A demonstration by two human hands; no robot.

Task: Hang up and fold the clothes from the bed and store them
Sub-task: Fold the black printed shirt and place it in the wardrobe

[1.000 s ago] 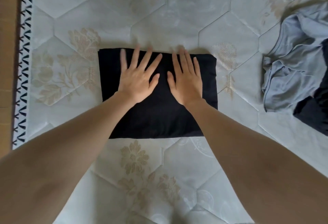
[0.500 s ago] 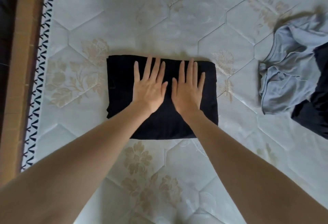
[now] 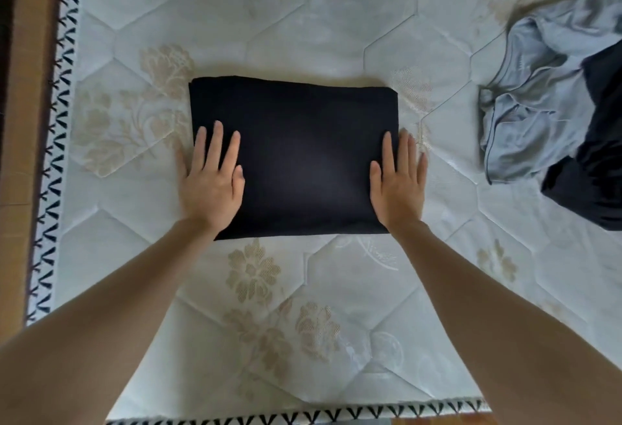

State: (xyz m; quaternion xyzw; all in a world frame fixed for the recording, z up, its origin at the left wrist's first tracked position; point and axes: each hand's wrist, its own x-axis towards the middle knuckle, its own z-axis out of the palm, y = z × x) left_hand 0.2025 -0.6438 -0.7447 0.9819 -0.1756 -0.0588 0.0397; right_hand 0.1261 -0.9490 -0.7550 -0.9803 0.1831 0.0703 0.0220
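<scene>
A black garment (image 3: 303, 155), folded into a neat rectangle, lies flat in the middle of the pale quilted mattress (image 3: 303, 13). My left hand (image 3: 212, 178) rests flat on its left edge, fingers spread, partly over the mattress. On the right edge rests my right hand (image 3: 399, 182), also flat with fingers extended. Neither hand grips the cloth. At the right lies a crumpled light-grey garment (image 3: 525, 128), with another dark garment (image 3: 595, 168) overlapping it.
The mattress border with a black V pattern (image 3: 50, 155) runs down the left side and along the near edge (image 3: 303, 416). A brown wooden bed frame (image 3: 23, 155) lies beyond the left border.
Both hands slid apart from the middle of the folded black garment to its left and right edges. The camera view shifted slightly.
</scene>
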